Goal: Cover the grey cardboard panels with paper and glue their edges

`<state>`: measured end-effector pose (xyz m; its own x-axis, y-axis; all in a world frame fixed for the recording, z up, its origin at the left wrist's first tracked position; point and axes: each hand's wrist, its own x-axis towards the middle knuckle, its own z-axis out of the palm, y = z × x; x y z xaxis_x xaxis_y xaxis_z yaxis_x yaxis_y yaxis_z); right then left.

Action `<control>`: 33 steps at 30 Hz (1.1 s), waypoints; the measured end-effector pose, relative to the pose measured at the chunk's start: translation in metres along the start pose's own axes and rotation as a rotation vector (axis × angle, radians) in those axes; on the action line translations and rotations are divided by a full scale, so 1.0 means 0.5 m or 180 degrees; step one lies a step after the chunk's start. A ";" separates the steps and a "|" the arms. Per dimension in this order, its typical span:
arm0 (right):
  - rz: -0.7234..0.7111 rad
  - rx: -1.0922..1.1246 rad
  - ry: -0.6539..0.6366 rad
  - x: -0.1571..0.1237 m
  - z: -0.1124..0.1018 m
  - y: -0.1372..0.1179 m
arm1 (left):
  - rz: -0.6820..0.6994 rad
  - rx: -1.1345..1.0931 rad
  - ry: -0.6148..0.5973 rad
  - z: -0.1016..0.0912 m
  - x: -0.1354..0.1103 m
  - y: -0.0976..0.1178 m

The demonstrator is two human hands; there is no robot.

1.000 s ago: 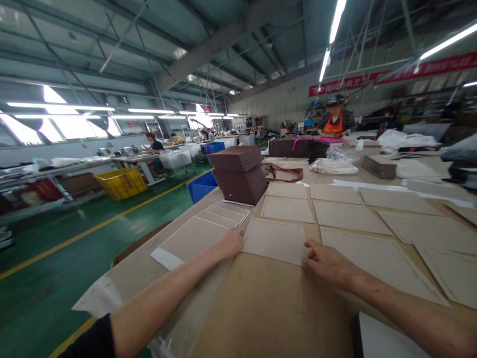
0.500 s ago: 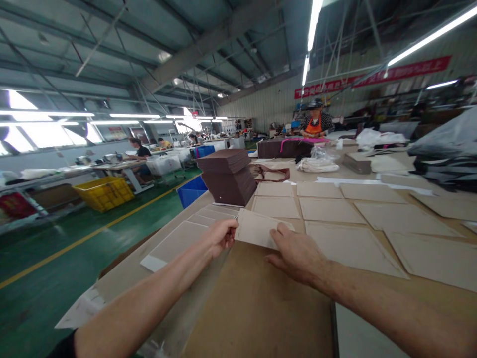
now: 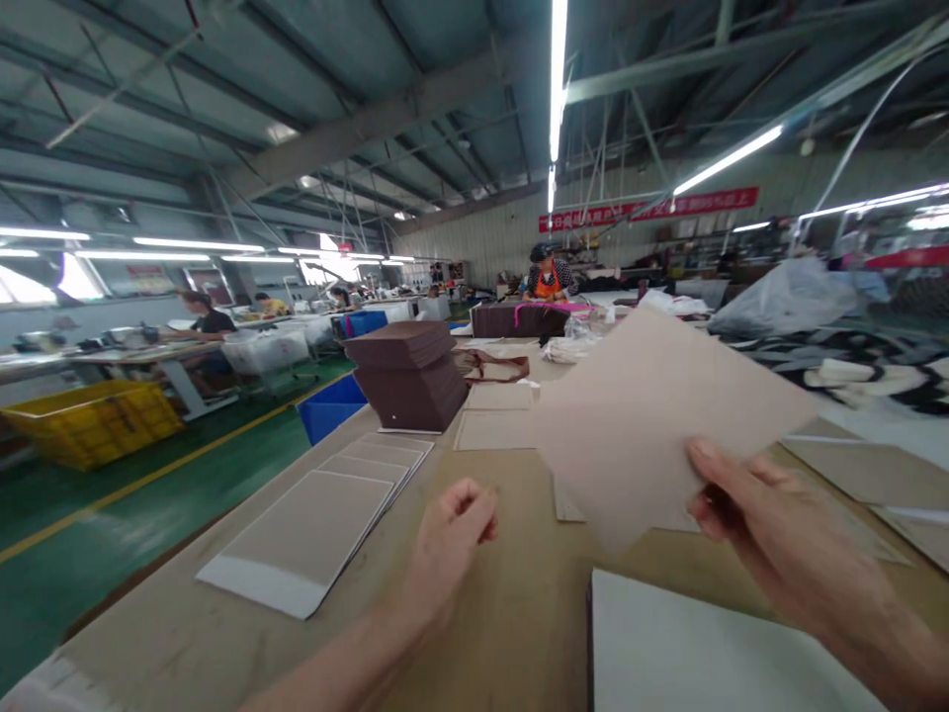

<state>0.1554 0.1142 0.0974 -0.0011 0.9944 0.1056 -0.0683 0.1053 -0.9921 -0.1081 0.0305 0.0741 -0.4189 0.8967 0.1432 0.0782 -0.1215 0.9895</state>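
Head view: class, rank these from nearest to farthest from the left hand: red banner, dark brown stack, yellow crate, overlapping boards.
1. Overlapping boards: just left of the left hand.
2. Dark brown stack: ahead, slightly left.
3. Yellow crate: far left.
4. Red banner: high at the back.

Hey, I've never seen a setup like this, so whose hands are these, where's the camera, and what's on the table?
There's no robot: these are a person's bare hands, seen by a camera worn on that person's head, looking forward and down. The right hand holds up a flat beige sheet, tilted. The left hand is curled, with nothing visible in it. On the table lie overlapping beige sheets at left, a tall brown stack behind them, and a pale sheet close to the camera.
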 end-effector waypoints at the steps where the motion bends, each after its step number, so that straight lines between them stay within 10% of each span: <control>1: 0.0227 0.0269 0.0071 -0.017 -0.020 0.011 | -0.0032 -0.0049 -0.0018 0.018 -0.011 -0.015; 11: 0.0663 -0.0141 0.0435 -0.139 -0.099 0.083 | -0.0281 -0.0403 -0.0446 0.169 -0.071 -0.033; 19: -0.0203 -0.0405 0.0737 -0.122 -0.214 0.082 | -0.0477 -0.0518 -0.0749 0.122 -0.076 0.000; 33: 0.0307 -0.0617 0.0122 -0.169 -0.269 0.087 | -0.0712 0.0170 -0.1058 0.118 -0.076 -0.047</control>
<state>0.2867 0.0358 0.0363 0.0399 0.9991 0.0107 0.1234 0.0057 -0.9923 -0.0406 0.0244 0.0443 -0.1163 0.9883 -0.0984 0.0688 0.1068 0.9919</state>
